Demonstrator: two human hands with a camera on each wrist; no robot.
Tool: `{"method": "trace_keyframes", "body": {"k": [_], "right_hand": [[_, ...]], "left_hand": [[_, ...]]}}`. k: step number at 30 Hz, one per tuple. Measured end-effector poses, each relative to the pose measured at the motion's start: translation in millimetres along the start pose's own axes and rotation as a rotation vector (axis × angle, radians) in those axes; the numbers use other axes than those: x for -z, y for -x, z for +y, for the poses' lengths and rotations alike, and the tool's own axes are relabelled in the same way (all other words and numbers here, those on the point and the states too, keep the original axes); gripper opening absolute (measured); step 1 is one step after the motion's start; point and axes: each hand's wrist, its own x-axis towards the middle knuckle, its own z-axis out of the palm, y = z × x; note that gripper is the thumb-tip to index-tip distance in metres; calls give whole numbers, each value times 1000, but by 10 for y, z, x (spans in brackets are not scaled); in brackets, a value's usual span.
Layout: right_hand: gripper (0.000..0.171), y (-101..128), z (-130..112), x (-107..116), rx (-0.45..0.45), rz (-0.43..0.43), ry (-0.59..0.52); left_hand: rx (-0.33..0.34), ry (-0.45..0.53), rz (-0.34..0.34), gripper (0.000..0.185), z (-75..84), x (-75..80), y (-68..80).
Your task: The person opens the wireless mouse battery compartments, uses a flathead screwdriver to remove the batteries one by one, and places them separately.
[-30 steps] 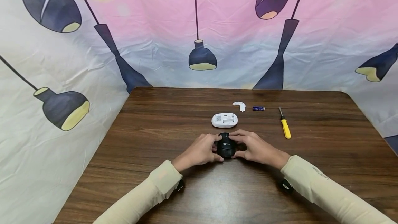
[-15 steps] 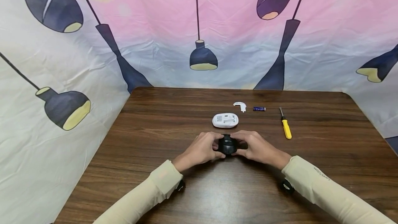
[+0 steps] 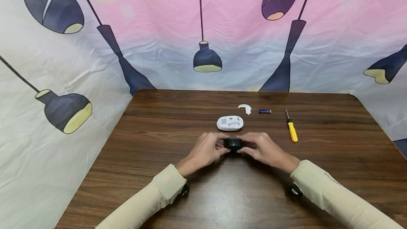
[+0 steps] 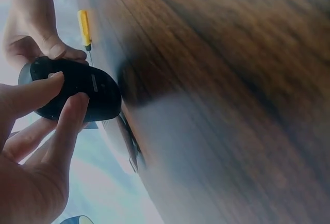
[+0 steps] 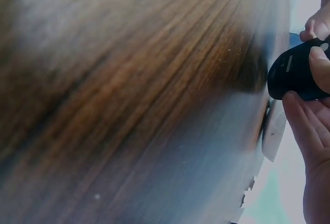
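Black mouse: lifted just above the surface, mid-front, long axis left to right | left hand and right hand each pinch one end | white mouse just behind.

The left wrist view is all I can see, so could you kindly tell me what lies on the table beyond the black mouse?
Observer: A white mouse lies bottom-up just beyond the black mouse that the left hand and right hand grip.
Operator: Thank you. Is anything lying near the yellow screwdriver?
Observer: Left of the yellow screwdriver, a small blue battery lies on the table.
Operator: Is there anything else loose out there?
Observer: Yes, a small white cover piece lies just left of the battery.
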Motion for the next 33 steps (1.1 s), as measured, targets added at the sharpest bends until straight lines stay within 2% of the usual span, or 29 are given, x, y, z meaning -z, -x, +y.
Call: {"method": "trace_keyframes", "body": {"k": [7, 15, 17, 25, 33], "right_hand": [[39, -19, -10, 19, 21, 38, -39], [39, -47, -41, 30, -41, 51, -12], [39, -55, -47, 30, -58, 56, -9], [38, -84, -72, 41, -137, 85, -36], [39, -99, -78, 22, -191, 99, -81]], "left_hand": [[-7, 58, 6, 37, 14, 21, 1], [18, -64, 51, 36, 31, 20, -5], [26, -65, 53, 36, 36, 19, -12], [82, 88, 27, 36, 48, -2, -52], [136, 168, 34, 38, 46, -27, -79]]}}
